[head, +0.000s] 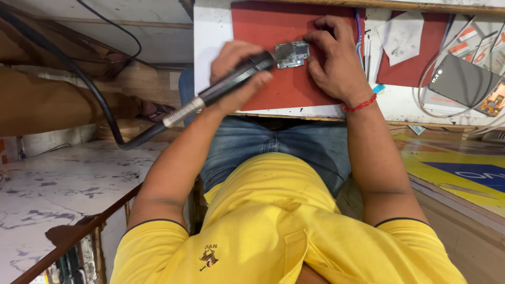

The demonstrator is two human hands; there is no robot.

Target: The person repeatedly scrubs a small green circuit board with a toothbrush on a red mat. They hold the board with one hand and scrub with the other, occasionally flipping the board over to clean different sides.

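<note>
From the head view, the left hand [236,71] sits at upper centre, its fingers wrapped tight around a black hot-air handpiece [231,84] whose tip meets the left edge of a small circuit board [292,54]. The board lies on a red mat [273,31], well inside its borders. The right hand [336,58] rests just right of the board, fingers pressed on its top and right edges. The white tabletop [210,47] ends just below both wrists. A hose [100,100] trails off to the left. At far right lie a dark phone [463,79] and cables, leaving little spare room there.
</note>
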